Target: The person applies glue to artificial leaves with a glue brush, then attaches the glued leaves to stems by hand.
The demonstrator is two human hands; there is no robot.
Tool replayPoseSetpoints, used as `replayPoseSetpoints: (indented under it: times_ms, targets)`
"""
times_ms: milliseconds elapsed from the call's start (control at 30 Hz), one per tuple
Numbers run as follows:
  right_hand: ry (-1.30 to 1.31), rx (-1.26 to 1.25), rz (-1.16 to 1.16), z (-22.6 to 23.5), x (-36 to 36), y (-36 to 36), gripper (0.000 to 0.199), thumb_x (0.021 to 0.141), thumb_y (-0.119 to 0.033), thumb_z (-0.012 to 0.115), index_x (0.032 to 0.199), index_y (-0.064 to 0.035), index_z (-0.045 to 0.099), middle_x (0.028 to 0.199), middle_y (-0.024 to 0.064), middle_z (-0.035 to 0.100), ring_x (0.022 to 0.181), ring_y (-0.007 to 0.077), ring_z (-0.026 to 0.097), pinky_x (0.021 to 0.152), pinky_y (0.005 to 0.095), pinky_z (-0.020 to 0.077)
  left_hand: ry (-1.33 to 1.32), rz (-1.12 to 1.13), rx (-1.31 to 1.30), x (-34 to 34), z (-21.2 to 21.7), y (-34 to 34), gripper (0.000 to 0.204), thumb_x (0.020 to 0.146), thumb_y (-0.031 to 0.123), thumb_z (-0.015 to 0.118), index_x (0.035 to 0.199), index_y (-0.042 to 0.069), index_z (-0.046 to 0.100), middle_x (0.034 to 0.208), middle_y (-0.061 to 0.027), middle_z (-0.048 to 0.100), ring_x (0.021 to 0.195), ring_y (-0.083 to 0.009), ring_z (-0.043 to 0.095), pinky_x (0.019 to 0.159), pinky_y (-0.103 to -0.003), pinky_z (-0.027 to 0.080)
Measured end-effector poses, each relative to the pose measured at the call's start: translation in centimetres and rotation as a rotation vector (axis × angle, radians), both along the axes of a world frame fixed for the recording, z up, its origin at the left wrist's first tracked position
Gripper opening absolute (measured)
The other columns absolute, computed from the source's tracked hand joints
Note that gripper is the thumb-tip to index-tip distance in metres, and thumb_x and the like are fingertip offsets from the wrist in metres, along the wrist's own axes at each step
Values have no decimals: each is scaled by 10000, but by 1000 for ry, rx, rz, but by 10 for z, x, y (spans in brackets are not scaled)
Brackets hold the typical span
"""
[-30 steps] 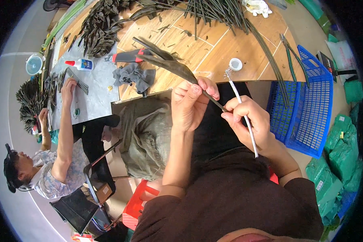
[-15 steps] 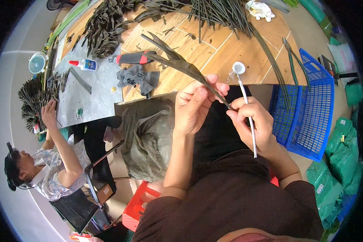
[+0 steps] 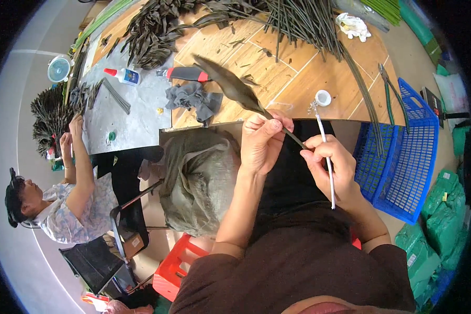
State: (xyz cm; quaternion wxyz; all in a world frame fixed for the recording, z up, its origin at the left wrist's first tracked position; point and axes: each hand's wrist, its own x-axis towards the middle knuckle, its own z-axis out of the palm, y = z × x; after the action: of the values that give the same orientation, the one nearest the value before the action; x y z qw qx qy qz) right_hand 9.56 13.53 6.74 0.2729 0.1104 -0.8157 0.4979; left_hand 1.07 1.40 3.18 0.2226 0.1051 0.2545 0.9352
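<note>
My left hand pinches the stem of a dark artificial leaf, close to the base of its blade. The blade points up and to the left over the table. Pinched in my right hand is the lower end of the same stem. A slim white stick, apparently a brush, also lies across that hand's fingers. Its upper tip shows just beside a small white cup with pale contents.
Dark leaves and dark stems are heaped on the wood-patterned table. A glue bottle, grey cloth and pliers lie around. Right stands a blue basket; left, a co-worker handles dark bundles.
The leaf has turned in my fingers, its split parts now looking like one broad blade. The brush tip has shifted from over the cup to its left side. The whole view has shifted slightly.
</note>
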Motion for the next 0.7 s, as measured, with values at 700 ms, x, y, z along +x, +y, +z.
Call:
replayPoseSetpoints:
  times_ms: [700]
  targets:
    - [111, -103, -429, 52, -55, 80, 194, 760, 38, 617, 769, -35, 437, 735, 36, 529, 565, 57, 432, 516, 183, 366, 454, 424, -764, -68, 1, 35, 274, 839, 15, 521, 1111, 1, 492, 889, -58, 583, 693, -56, 497, 613, -176, 403]
